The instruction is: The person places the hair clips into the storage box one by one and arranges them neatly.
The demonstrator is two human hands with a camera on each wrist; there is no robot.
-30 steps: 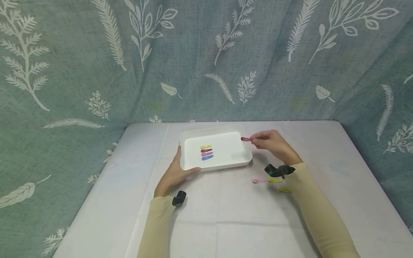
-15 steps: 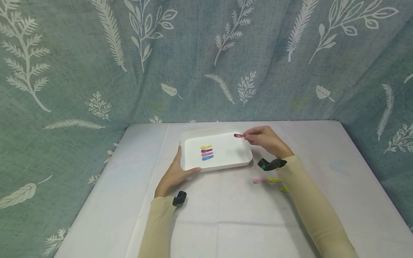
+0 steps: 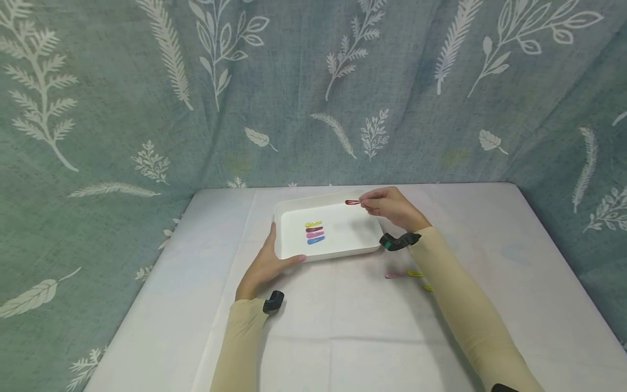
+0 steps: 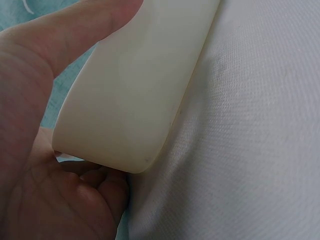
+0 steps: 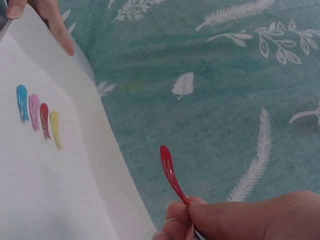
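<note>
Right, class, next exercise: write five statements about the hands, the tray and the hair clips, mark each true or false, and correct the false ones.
1. The right hand holds a red clip. True.
2. The left hand grips the white tray. True.
3. Every other clip in view is inside the tray. False: a pink clip and two yellow clips lie on the white cloth.
4. In the tray, a blue clip lies at one end of a row of four. True.
5. The clip next to it is green. False: it is pink.
</note>
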